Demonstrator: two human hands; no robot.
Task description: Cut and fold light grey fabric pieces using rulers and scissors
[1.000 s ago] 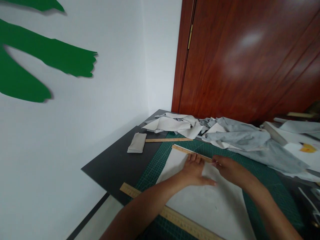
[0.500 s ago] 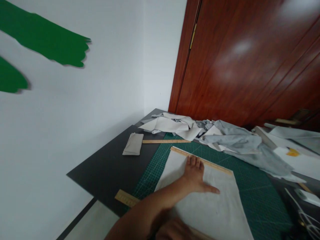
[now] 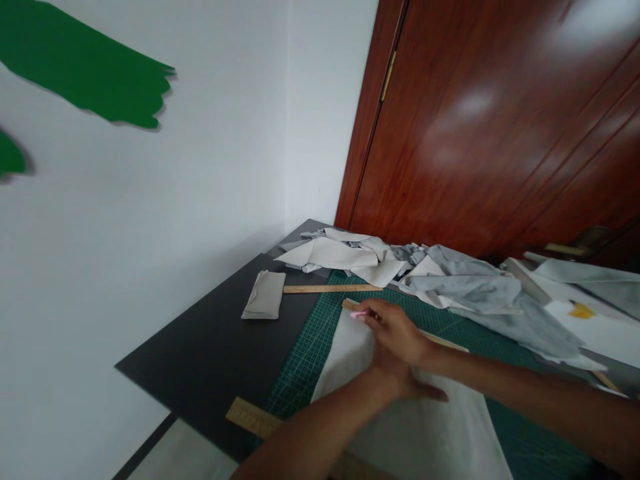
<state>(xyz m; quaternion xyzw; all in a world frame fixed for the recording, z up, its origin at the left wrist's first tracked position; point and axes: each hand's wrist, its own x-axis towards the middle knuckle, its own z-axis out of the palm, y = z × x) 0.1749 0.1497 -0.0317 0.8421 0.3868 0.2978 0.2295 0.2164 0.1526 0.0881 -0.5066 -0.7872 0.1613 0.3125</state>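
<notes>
A pale cloth (image 3: 425,433) lies on the green cutting mat (image 3: 307,357), with a wooden ruler (image 3: 443,342) along its far edge. My left hand (image 3: 400,377) presses on the cloth and ruler; its thumb is stretched out to the right, while its other fingers are mostly hidden behind my right hand. Crossing over it, my right hand (image 3: 393,327) pinches a small pink item (image 3: 359,314) near the ruler's left end. Another wooden ruler (image 3: 253,417) sticks out at the lower left, partly covered by my left forearm.
Folded cloth (image 3: 265,295) sits on the dark table (image 3: 200,347) beside a thin wooden ruler (image 3: 330,289). Heaped white and grey fabric (image 3: 465,280) runs along the back, before a brown door (image 3: 475,133). A white wall stands at the left.
My right hand has come up from the bottom edge to the ruler's left end, now with the pink item in its fingers. My left hand stays on the cloth. The view has shifted slightly.
</notes>
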